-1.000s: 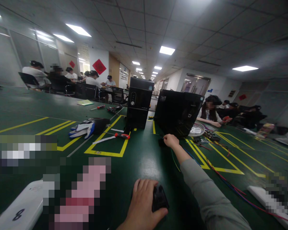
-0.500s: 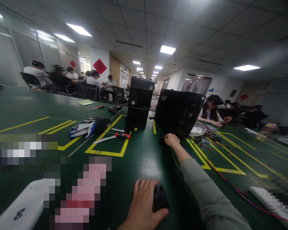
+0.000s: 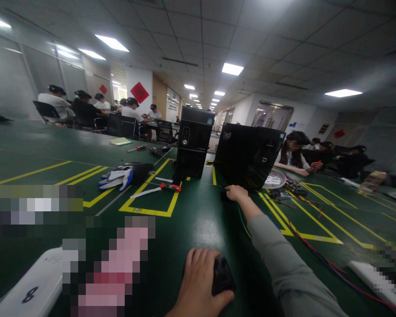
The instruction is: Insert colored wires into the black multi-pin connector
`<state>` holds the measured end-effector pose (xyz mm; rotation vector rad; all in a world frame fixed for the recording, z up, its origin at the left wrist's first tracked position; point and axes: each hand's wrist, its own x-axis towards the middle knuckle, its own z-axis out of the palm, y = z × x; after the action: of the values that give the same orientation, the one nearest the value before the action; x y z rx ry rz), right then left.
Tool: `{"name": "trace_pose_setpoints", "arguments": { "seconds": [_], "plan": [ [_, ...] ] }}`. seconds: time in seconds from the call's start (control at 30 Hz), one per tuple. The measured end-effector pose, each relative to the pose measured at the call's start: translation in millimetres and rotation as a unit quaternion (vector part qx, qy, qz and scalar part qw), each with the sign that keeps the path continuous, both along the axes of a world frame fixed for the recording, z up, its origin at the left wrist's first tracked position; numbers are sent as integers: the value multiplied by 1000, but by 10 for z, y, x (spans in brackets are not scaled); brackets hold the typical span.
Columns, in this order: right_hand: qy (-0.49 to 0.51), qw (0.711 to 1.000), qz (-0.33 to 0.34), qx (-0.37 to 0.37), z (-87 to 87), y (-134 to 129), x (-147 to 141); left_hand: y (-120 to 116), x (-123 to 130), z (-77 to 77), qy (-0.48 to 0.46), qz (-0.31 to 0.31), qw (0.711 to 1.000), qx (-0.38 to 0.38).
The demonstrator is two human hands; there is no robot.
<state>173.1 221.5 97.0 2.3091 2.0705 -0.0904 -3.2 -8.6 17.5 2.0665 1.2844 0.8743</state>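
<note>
My left hand (image 3: 200, 279) lies at the bottom centre of the green table (image 3: 198, 224), its fingers and thumb wrapped round the left side of a small black part (image 3: 222, 275). Farther forward, my right hand (image 3: 236, 193) is closed on a small dark object (image 3: 225, 196) at the tabletop, just in front of a large black computer case (image 3: 247, 154). That object's shape is hard to make out. Coloured wires run beside my right forearm. A narrower black computer tower (image 3: 194, 143) stands upright to the left of the large case.
Left of centre lie a red screwdriver (image 3: 170, 188), a glove (image 3: 116, 179) and a white device (image 3: 36, 281) marked 8. A white basket (image 3: 274, 179) and loose wires (image 3: 317, 252) are on the right. A person (image 3: 295, 152) sits beyond them.
The whole view has shifted slightly, with things now a little farther right. Both hands keep nearly the same places and grips.
</note>
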Motion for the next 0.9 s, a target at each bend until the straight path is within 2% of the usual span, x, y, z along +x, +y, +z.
{"name": "trace_pose_setpoints", "arguments": {
  "seconds": [0.4, 0.57, 0.73, 0.9],
  "plan": [
    [6, 1000, 3, -29, -29, 137, 14, 0, 10, 2, 11, 4, 1000, -7],
    [3, 1000, -7, -19, -59, 134, -21, 3, 14, -9, 9, -1, 1000, -9],
    [-3, 999, 16, 50, -81, -57, -135, 4, 14, 19, 17, -3, 1000, -18],
    [35, 979, 133, 153, -27, -442, -256, 13, 18, -8, 28, -8, 999, -19]
  ]
}}
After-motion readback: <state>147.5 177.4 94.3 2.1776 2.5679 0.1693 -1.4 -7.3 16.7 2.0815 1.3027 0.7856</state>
